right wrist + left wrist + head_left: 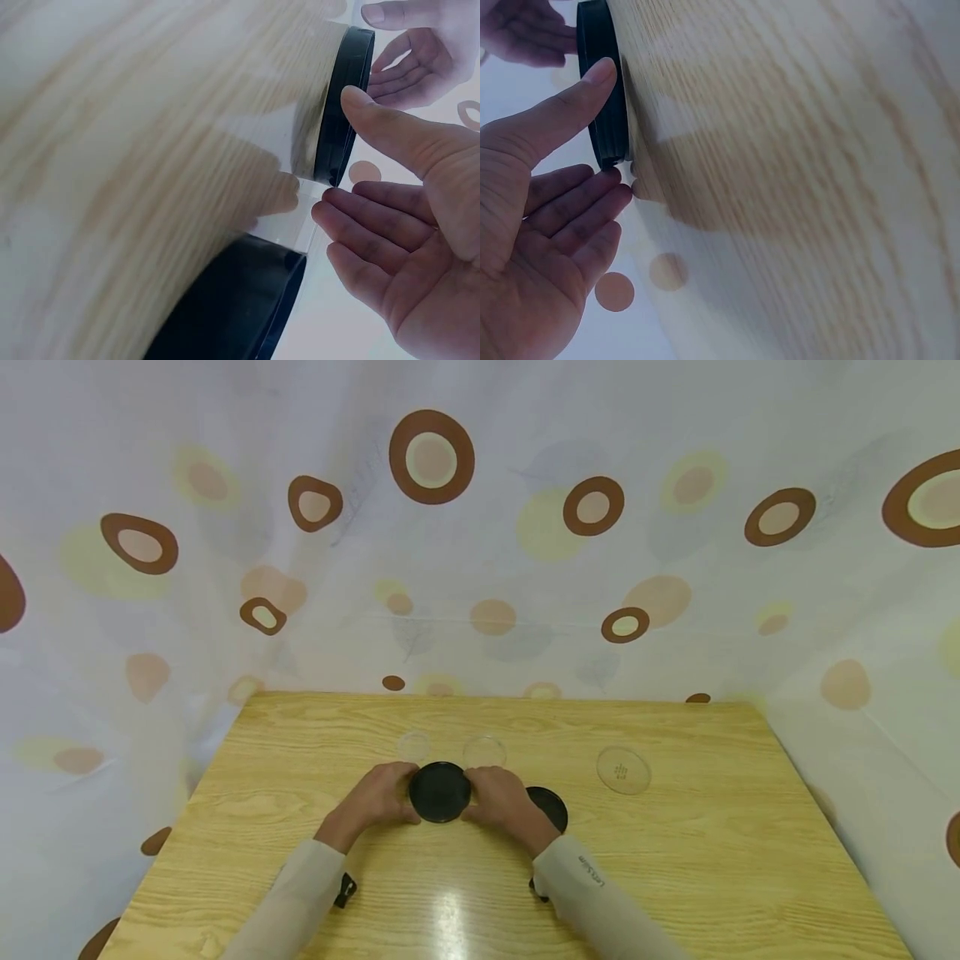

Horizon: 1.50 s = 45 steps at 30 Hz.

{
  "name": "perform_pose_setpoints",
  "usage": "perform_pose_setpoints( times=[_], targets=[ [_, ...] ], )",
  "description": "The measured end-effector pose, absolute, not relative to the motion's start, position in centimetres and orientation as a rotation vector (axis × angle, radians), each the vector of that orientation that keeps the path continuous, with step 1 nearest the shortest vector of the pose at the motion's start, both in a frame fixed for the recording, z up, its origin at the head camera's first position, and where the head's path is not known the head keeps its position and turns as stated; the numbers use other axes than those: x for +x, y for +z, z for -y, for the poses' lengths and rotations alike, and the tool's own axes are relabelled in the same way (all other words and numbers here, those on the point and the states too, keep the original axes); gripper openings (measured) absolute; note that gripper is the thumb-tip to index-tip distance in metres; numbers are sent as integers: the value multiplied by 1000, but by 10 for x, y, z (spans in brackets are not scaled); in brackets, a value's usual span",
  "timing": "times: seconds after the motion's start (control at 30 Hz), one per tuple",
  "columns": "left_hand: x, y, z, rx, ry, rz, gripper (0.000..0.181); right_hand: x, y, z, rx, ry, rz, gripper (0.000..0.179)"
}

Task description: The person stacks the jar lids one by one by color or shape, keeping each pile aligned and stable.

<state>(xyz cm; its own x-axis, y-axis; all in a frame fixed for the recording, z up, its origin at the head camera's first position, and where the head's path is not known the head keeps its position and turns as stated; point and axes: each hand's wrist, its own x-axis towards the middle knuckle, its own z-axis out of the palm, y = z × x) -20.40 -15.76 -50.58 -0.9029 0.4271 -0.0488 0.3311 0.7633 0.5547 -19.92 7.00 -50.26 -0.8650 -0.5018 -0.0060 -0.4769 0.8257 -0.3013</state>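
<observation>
A round black dish is held between both hands near the middle of the wooden table. My left hand grips its left side, and in the left wrist view the thumb lies against the black rim with the fingertips at its edge. On the opposite side my right hand grips the rim, its thumb on the side wall. A second black dish rests on the table to the right, partly hidden beneath the right wrist in the head view.
Behind the hands lie a small clear disc and a larger clear disc. Further right is the largest clear disc, with a printed mark. A patterned curtain encloses the far and side edges of the table.
</observation>
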Motion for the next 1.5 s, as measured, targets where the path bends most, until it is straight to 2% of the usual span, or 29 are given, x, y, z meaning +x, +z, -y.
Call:
perform_pose_setpoints(
  times=[0.23, 0.67, 1.03, 1.3, 1.5],
  targets=[
    [-202, -510, 156, 585, 809, -2802, 64, -197, -502, -67, -736, -416, -2906, 56],
    [-194, -504, 153, 580, 795, -2815, 73, -191, -495, -71, -735, -440, -2888, 57],
    [-185, -502, 147, 627, 792, -2794, 68, -187, -495, -82, -786, -536, -2812, 63],
    [-177, -505, 144, 611, 770, -2799, 70, -183, -489, -83, -804, -528, -2802, 62],
    [-173, -503, 142, 608, 782, -2795, 72, -180, -484, -83, -786, -473, -2801, 68]
  ],
)
